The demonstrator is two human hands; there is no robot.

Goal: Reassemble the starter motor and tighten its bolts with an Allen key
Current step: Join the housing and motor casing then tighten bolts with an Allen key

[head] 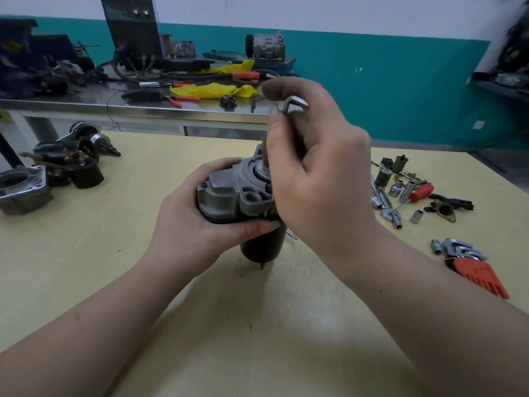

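Head view: left hand (186, 222) grips starter motor (232, 196); right hand (315, 167) pinches Allen key (289, 103).

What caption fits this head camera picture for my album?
Left hand steadies a grey-and-black metal starter motor on the yellow table while right hand turns a silver L-shaped Allen key.

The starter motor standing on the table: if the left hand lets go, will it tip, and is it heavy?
Probably top-heavy: the starter motor stands on its narrow black end, with the wide grey housing above. It would likely tip without the left hand gripping it. Its metal build suggests it is heavy for its size. The right hand holds the Allen key above.
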